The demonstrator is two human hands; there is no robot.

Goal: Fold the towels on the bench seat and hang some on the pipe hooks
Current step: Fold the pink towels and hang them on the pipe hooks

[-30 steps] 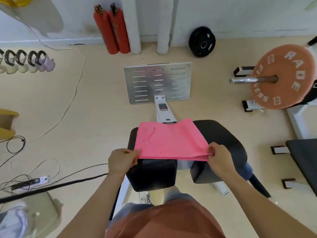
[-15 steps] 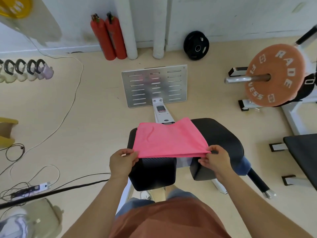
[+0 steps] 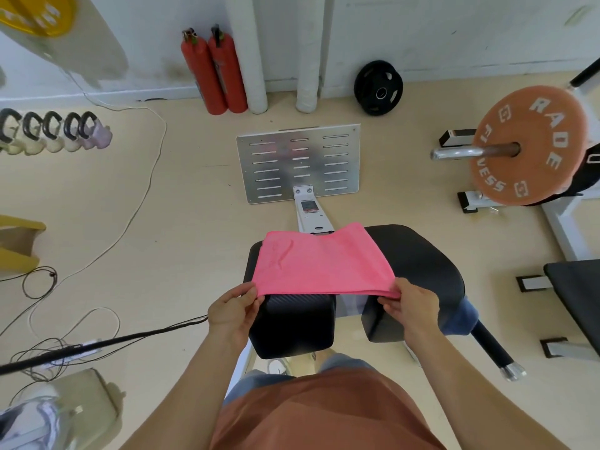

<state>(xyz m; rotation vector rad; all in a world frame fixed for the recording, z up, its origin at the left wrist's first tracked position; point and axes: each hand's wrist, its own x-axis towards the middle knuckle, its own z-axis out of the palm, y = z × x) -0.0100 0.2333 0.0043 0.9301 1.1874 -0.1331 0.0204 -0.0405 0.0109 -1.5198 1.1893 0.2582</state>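
A pink towel, folded into a layered rectangle, lies across the left half of the black bench seat. My left hand pinches the towel's near left corner at the seat's front edge. My right hand pinches the near right corner, where several layers show. The far edge of the towel reaches the seat's back. Two white wrapped pipes stand against the far wall; no hooks show on them.
Two red fire extinguishers stand by the pipes. A metal footplate lies ahead of the bench. A loaded barbell with an orange plate is at right, a black plate by the wall, kettlebells and cables at left.
The view has tilted up slightly. Both hands stay on the towel's near corners; the fingers have loosened a little and the near edge has been tidied.
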